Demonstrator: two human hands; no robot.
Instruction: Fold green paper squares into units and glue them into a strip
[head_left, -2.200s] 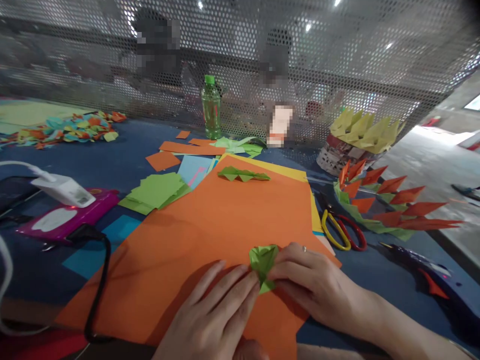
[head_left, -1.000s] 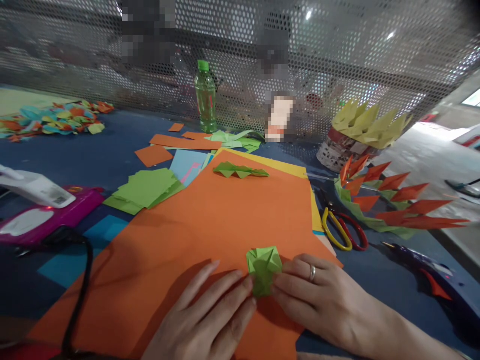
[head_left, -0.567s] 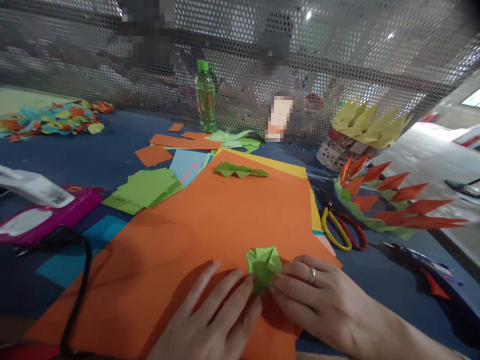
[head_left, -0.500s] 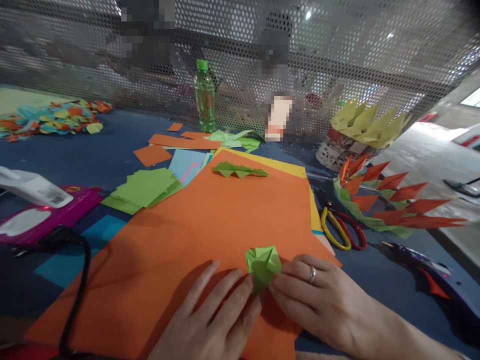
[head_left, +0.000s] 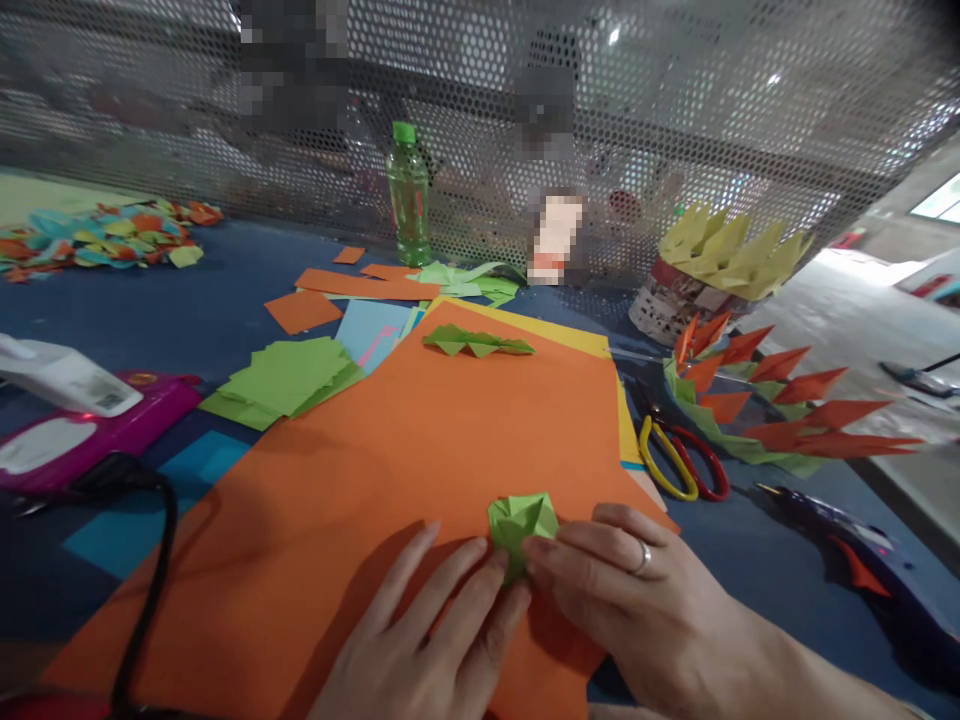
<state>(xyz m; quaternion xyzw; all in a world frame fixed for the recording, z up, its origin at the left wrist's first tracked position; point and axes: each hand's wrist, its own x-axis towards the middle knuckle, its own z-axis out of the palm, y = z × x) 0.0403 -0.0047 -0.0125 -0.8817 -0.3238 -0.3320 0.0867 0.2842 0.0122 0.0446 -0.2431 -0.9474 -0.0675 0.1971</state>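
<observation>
A small folded green paper piece (head_left: 520,520) lies on a large orange sheet (head_left: 420,450) near the table's front edge. My left hand (head_left: 427,640) rests flat on the sheet with fingers stretched out, fingertips pressing the green piece's left lower edge. My right hand (head_left: 637,610), wearing a ring, pinches the piece from the right with closed fingers, covering its lower right part.
A stack of green squares (head_left: 289,378), a green folded strip (head_left: 476,345), scissors (head_left: 679,462), a glue gun (head_left: 862,550), an orange-and-green spiked paper ring (head_left: 780,410), a yellow paper crown (head_left: 720,260), a green bottle (head_left: 407,195), a pink case (head_left: 90,440) and a black cable (head_left: 150,560) lie around.
My right hand has slid left over the green piece, covering more of it. My left fingertips stay against its left edge. The piece has barely moved.
</observation>
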